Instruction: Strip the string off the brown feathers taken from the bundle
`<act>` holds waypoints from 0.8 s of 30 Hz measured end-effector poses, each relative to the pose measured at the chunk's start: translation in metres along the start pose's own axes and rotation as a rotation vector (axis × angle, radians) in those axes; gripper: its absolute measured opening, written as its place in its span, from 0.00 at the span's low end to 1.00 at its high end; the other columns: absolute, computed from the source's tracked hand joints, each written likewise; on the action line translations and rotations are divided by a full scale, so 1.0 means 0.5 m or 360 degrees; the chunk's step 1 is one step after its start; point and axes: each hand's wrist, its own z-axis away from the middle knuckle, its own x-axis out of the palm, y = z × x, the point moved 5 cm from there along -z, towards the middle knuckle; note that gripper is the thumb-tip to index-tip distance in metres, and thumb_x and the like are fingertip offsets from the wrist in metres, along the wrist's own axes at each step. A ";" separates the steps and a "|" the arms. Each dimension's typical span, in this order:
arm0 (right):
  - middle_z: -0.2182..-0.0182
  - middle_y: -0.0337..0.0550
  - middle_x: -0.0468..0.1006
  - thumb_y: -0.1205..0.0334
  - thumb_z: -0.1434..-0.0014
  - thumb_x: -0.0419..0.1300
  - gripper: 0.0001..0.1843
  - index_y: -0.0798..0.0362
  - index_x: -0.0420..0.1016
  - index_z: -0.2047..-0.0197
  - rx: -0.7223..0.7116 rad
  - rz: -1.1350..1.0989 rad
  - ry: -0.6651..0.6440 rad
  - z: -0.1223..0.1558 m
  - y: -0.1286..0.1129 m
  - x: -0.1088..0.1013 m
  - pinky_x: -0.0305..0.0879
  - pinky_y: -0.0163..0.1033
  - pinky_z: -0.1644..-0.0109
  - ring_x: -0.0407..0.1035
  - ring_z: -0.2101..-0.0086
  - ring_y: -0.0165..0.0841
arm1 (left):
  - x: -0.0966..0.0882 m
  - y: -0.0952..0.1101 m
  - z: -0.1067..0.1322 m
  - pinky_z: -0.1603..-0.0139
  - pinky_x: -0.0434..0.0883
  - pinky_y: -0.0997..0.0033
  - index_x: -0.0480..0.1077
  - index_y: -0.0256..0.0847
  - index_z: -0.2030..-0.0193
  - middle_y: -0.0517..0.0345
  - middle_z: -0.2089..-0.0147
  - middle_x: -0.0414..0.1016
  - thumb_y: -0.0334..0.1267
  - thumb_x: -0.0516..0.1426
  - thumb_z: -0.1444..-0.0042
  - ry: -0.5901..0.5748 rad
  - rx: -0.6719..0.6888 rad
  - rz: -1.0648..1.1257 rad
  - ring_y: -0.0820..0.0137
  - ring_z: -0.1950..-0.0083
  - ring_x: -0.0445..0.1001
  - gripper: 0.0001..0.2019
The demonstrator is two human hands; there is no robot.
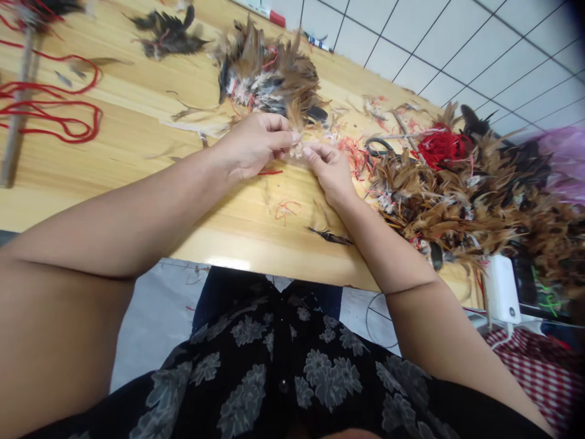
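Note:
Over the wooden table, my left hand (265, 141) and my right hand (329, 169) meet fingertip to fingertip. Between them is a small tuft of brown feathers (297, 119), its pale fluffy base pinched by the left thumb and fingers. The right thumb and forefinger press together at the fluff on the other side. Just beyond sits a larger pile of brown feather bunches (292, 70) with whitish ends and bits of red string. A short red thread (270, 172) shows under my left hand.
A big heap of brown feathers (439, 195) covers the table's right side, with a red string bundle (443, 147) and black-handled scissors (379, 146) near it. At left lie a stick (18, 116) and looped red cord (82, 125). A white power bank (501, 289) stands at the front right edge.

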 end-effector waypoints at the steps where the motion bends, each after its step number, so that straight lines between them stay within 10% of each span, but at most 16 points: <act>1: 0.53 0.46 0.92 0.22 0.39 0.76 0.36 0.49 0.90 0.56 0.0015 -0.0058 -0.0008 -0.001 -0.002 -0.002 0.81 0.45 0.38 0.84 0.47 0.40 | -0.001 -0.001 -0.001 0.60 0.63 0.70 0.72 0.40 0.70 0.63 0.72 0.71 0.18 0.65 0.28 -0.0008 0.0011 -0.0013 0.74 0.68 0.63 0.20; 24: 0.70 0.35 0.78 0.33 0.45 0.86 0.35 0.50 0.73 0.70 0.0256 -0.0433 -0.0086 0.005 -0.031 0.012 0.74 0.35 0.56 0.74 0.62 0.29 | 0.014 -0.019 -0.006 0.64 0.73 0.78 0.81 0.36 0.68 0.60 0.70 0.78 0.23 0.79 0.36 -0.0308 0.0091 0.0318 0.76 0.69 0.74 0.15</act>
